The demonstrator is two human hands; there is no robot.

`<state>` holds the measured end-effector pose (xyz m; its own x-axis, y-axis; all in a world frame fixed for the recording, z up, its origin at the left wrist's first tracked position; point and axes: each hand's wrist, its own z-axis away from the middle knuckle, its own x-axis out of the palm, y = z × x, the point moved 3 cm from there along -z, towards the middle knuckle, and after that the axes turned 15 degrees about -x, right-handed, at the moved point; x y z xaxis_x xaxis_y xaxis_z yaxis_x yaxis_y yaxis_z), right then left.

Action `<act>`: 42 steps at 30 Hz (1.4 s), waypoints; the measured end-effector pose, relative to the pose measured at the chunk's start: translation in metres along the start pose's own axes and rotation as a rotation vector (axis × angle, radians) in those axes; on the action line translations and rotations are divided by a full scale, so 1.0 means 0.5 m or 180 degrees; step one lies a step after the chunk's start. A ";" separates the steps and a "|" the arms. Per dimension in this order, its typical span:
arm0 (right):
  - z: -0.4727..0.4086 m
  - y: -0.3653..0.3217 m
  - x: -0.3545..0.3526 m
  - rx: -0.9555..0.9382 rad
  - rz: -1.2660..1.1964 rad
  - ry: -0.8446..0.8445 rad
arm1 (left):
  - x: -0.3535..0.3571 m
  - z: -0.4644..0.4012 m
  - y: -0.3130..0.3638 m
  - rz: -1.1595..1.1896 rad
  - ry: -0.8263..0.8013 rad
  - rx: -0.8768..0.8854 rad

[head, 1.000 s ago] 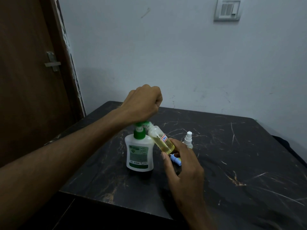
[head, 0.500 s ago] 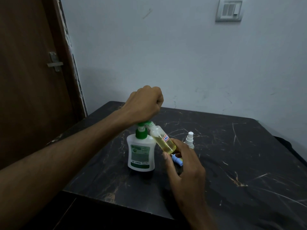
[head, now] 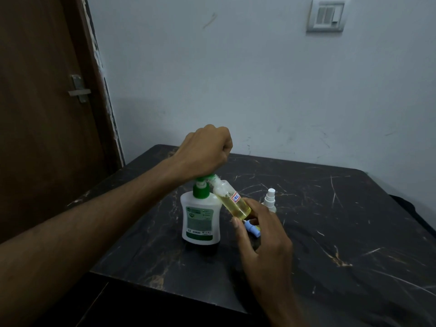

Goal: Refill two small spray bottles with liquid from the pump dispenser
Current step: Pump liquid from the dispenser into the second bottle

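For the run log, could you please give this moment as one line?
left hand: fist on pump dispenser head | right hand: holds tilted spray bottle at nozzle

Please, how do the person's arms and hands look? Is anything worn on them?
Both forearms are bare: no sleeve shows in the view. The left hand and the right hand wear no gloves. No ring, watch or bracelet shows on either. The nails look short and unpainted. I see no marks or bandages.

A white pump dispenser point(head: 201, 220) with green pump stands upright; a clear spray bottle point(head: 232, 200), about half filled with yellow liquid, is tilted with its mouth at the nozzle; a second, white-topped bottle point(head: 269, 199), seemingly capped, stands just behind
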<state>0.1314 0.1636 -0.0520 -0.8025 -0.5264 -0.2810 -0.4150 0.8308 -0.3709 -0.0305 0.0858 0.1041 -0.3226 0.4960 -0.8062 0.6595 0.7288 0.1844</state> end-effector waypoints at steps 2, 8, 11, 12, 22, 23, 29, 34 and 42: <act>0.000 0.000 0.000 0.0005 -0.0006 -0.0010 | -0.003 0.000 0.001 -0.0004 0.0038 0.0007; 0.001 0.002 0.000 0.0020 -0.0029 0.0028 | -0.011 0.000 0.004 -0.0034 0.0084 -0.0051; -0.001 -0.002 -0.001 0.0026 0.0000 -0.0007 | -0.008 0.005 0.002 0.0019 0.0053 -0.0074; -0.001 -0.003 -0.002 0.0026 0.0013 -0.0023 | -0.008 0.006 0.002 0.0027 0.0058 -0.0070; -0.001 -0.003 -0.001 0.0004 0.0000 -0.0017 | -0.009 0.004 0.002 -0.0010 0.0142 -0.0046; -0.001 -0.003 -0.001 0.0025 -0.0019 -0.0031 | -0.007 0.004 0.001 -0.0013 0.0136 -0.0056; 0.000 -0.003 -0.001 0.0027 -0.0024 -0.0018 | -0.015 0.003 0.004 -0.0044 0.0178 -0.0039; -0.002 -0.004 -0.001 0.0050 -0.0015 -0.0042 | -0.010 0.006 0.003 -0.0015 0.0120 -0.0045; -0.002 -0.005 -0.001 0.0056 0.0033 -0.0071 | -0.016 0.005 0.002 0.0011 0.0212 -0.0060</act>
<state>0.1325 0.1619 -0.0501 -0.7969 -0.5217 -0.3045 -0.3989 0.8330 -0.3834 -0.0258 0.0815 0.1093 -0.3651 0.5284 -0.7665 0.6481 0.7354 0.1982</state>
